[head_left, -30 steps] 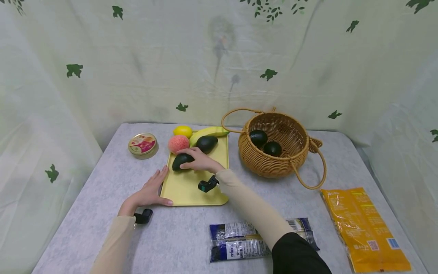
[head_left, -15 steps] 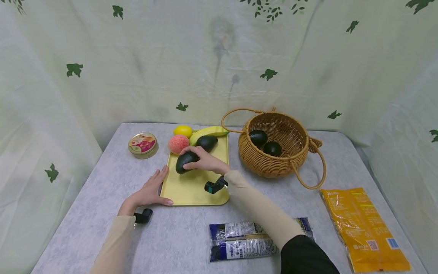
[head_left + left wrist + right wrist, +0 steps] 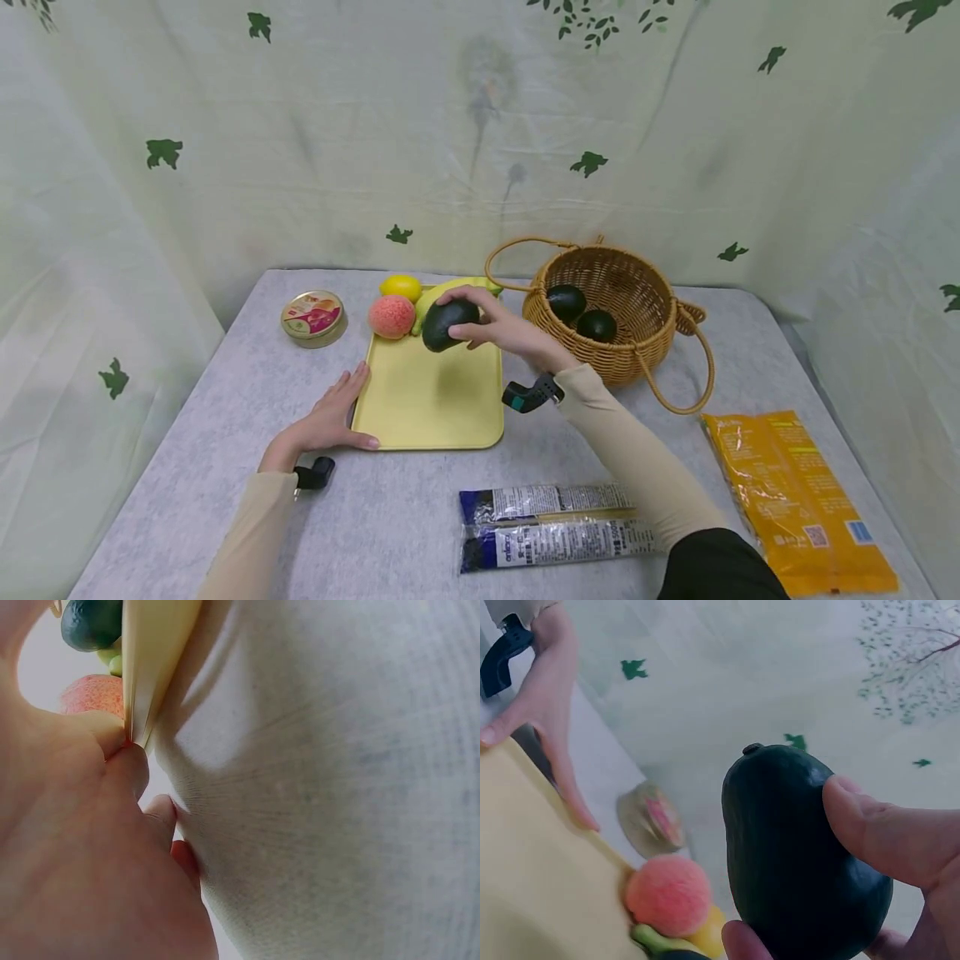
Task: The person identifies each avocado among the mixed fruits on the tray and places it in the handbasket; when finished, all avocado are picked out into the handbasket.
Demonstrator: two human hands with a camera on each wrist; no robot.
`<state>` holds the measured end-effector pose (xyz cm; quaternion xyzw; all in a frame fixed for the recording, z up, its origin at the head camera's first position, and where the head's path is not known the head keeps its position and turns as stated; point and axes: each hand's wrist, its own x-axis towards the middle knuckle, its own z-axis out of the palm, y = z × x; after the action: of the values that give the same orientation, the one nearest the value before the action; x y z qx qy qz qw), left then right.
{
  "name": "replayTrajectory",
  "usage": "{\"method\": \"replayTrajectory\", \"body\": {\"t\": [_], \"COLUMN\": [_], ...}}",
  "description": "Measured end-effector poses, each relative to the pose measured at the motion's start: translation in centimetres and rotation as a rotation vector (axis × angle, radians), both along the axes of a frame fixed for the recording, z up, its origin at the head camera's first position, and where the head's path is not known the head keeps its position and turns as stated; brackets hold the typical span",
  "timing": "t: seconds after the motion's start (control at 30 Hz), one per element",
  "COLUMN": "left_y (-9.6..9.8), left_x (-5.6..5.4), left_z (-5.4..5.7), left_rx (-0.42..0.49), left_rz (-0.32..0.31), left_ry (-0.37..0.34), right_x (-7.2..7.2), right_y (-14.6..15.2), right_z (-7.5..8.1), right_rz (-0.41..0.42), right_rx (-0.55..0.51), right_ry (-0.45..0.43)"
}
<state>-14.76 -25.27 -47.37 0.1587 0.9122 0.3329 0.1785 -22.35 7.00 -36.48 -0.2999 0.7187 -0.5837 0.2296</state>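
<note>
My right hand point(image 3: 504, 327) grips a dark green avocado point(image 3: 799, 855) between thumb and fingers, raised above the yellow tray point(image 3: 427, 408). A second avocado point(image 3: 681, 955) barely shows in the right wrist view; in the head view the held one hides it. On the far part of the tray are a pink peach point(image 3: 392, 317), a yellow lemon point(image 3: 401, 288) and a banana point(image 3: 480, 285), partly covered by my right hand. My left hand point(image 3: 324, 423) lies along the tray's left edge with extended fingers, touching the rim at the near corner.
Right of the tray stands a wicker basket point(image 3: 592, 365) holding two avocados point(image 3: 597, 326). A round tin point(image 3: 312, 318) sits left of the tray. Dark-blue-ended plastic packets point(image 3: 555, 525) lie in front, partly under my right forearm, and an orange packet point(image 3: 802, 508) lies at the right.
My right hand has lifted the avocado off the tray and moved it up and to the right. My left hand has stayed at the tray's edge.
</note>
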Motion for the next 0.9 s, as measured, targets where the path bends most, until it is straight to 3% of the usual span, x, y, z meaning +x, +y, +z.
{"method": "replayTrajectory", "body": {"t": [0.43,0.73,0.9], "left_y": [0.1,0.1,0.1], "left_x": [-0.1,0.0,0.0], "left_z": [0.0,0.0,0.0], "left_rx": [0.001,0.009,0.007], "left_rz": [0.006,-0.002,-0.002], "left_ry": [-0.014,-0.005,-0.005], "right_x": [0.7,-0.2,-0.5], "right_y": [9.9,15.4,17.1], "right_z": [4.0,3.6,3.1], "right_rz": [-0.222,-0.419,-0.475], "right_rx": [0.030,0.107,0.162], "right_ry": [0.062,0.050,0.075]}}
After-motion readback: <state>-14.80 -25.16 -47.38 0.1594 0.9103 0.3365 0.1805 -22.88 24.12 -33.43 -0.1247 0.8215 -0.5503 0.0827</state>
